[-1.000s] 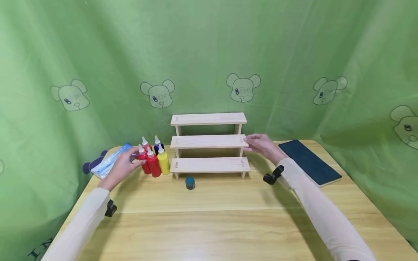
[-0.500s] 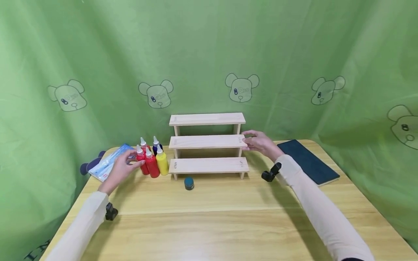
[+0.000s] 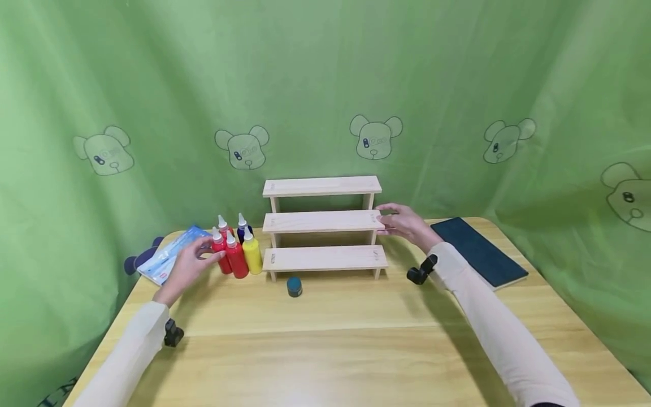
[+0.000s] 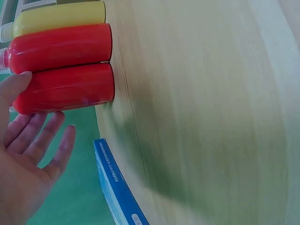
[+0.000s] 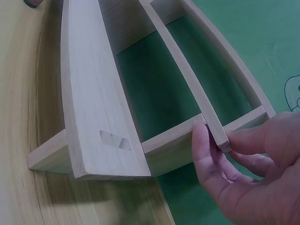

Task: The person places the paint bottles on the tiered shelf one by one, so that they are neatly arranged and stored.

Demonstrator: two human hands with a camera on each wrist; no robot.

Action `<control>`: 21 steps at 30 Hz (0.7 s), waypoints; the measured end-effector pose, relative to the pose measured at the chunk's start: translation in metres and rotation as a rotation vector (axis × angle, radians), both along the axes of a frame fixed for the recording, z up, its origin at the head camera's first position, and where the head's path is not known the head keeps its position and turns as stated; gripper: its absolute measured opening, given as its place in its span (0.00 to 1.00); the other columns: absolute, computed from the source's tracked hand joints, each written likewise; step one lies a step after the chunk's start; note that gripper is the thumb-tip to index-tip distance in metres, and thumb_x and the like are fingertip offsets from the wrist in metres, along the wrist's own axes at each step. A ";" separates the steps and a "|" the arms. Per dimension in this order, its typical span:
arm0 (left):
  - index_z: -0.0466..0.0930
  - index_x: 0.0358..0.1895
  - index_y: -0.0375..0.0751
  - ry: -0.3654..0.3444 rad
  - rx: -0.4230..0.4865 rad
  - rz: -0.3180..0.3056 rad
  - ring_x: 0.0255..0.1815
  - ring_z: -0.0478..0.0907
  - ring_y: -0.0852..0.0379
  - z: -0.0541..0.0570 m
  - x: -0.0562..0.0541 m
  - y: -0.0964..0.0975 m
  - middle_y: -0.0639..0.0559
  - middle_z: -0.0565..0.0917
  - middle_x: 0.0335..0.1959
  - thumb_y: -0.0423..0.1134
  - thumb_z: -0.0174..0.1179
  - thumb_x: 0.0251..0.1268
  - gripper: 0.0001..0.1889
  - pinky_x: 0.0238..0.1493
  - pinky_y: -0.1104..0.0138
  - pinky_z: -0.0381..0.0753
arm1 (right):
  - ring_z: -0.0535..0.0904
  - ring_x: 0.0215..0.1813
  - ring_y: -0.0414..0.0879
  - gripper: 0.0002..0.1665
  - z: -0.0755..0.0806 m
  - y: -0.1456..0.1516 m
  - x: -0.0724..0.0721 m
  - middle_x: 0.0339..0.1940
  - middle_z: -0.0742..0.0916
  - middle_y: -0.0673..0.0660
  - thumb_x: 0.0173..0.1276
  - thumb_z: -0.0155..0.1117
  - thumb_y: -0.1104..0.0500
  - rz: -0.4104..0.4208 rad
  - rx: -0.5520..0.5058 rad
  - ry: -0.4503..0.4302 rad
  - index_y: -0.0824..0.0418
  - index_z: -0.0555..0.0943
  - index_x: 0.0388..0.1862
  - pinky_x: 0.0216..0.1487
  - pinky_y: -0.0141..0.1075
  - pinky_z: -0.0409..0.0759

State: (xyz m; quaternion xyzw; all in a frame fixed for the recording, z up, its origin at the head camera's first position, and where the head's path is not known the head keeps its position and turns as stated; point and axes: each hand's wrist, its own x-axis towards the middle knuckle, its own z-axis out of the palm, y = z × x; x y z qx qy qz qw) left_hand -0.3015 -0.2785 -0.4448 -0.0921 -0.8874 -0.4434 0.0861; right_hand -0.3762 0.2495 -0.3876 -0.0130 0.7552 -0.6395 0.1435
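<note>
My left hand (image 3: 190, 263) is at the leftmost red squeeze bottle (image 3: 218, 247), thumb on one side near its neck and fingers on the other. In the left wrist view that red bottle (image 4: 70, 88) stands against a second red one (image 4: 61, 47), with a yellow bottle (image 4: 61, 18) beyond. Another red bottle and a dark blue bottle (image 3: 242, 229) stand behind, all with pale nozzles. At the right, my right hand (image 3: 407, 226) pinches the right end of the middle board of a three-step wooden shelf (image 3: 320, 220). Thumb and fingers straddle the board's end (image 5: 216, 131) in the right wrist view.
A small jar with a teal lid (image 3: 294, 286) stands before the bottom step. Left of the bottles lies a blue-and-white packet (image 3: 168, 257), with a purple object (image 3: 139, 258) behind it. A dark notebook (image 3: 478, 251) lies at the right. Green curtain (image 3: 315, 85) backs the table.
The head view has shifted slightly. My right fingers have moved a little at the board's end; my left hand stays at the red bottle, which remains standing in place.
</note>
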 end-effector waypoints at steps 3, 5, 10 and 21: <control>0.68 0.71 0.24 -0.010 -0.004 0.002 0.65 0.78 0.28 -0.004 0.000 0.002 0.24 0.78 0.64 0.36 0.67 0.73 0.30 0.67 0.41 0.79 | 0.84 0.39 0.42 0.35 -0.002 0.002 0.001 0.45 0.82 0.58 0.81 0.53 0.70 0.010 0.009 -0.015 0.71 0.56 0.82 0.61 0.41 0.87; 0.68 0.71 0.24 -0.011 0.006 -0.001 0.66 0.77 0.28 -0.005 0.000 0.004 0.24 0.78 0.65 0.36 0.66 0.74 0.29 0.67 0.41 0.79 | 0.84 0.39 0.42 0.35 -0.003 0.003 0.002 0.44 0.82 0.57 0.81 0.52 0.70 0.012 0.014 -0.017 0.71 0.56 0.82 0.62 0.42 0.87; 0.68 0.70 0.24 -0.026 0.017 -0.002 0.68 0.75 0.28 -0.005 -0.002 0.008 0.24 0.76 0.65 0.36 0.65 0.75 0.29 0.68 0.41 0.79 | 0.82 0.38 0.41 0.34 -0.002 0.007 0.004 0.41 0.80 0.55 0.81 0.52 0.70 0.009 0.021 -0.006 0.71 0.56 0.82 0.62 0.42 0.86; 0.68 0.70 0.24 -0.016 0.032 0.033 0.69 0.75 0.28 -0.002 -0.003 -0.001 0.25 0.76 0.67 0.39 0.65 0.76 0.29 0.68 0.44 0.79 | 0.83 0.39 0.42 0.35 -0.001 0.000 -0.001 0.45 0.81 0.58 0.81 0.53 0.70 0.002 0.017 -0.002 0.71 0.56 0.82 0.62 0.41 0.86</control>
